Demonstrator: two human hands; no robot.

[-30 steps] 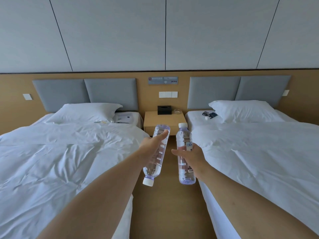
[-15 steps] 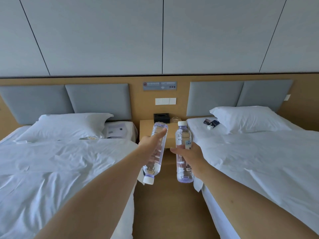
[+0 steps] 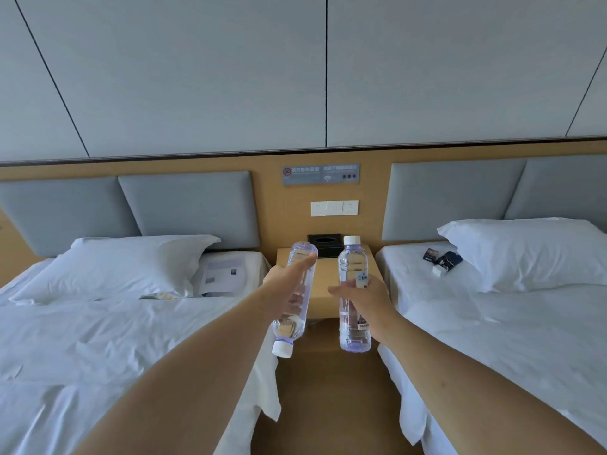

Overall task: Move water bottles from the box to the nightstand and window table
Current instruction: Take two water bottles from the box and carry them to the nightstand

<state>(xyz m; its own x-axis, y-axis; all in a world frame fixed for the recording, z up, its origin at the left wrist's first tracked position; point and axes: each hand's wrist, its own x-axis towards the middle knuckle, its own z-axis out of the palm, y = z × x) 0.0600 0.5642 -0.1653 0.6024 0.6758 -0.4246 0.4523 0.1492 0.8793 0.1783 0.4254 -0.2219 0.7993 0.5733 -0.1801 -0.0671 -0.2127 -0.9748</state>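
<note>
Room pretty bright, soft even daylight, no harsh shadows anywhere. White bedding (image 3: pixel 512 326) on right bed looks brightest, near blown out. Faint shade under nightstand (image 3: pixel 323 284) and along floor gap between beds. Wide-angle warp obvious: wall panel seams (image 3: pixel 326 70) fan outward, headboard line bows. Forearms at bottom edge stretched, slightly soft. Wall sign text (image 3: pixel 321 174) too blurry to read.

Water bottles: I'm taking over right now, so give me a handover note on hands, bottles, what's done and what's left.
Left hand grips a clear plastic water bottle upside down, white cap lowest.
Right hand holds a second clear plastic bottle upright.
Both are in the air before the light wooden nightstand between the beds.
Done: bottles carried here.
Left: set them down; window table and box are out of view.
</note>
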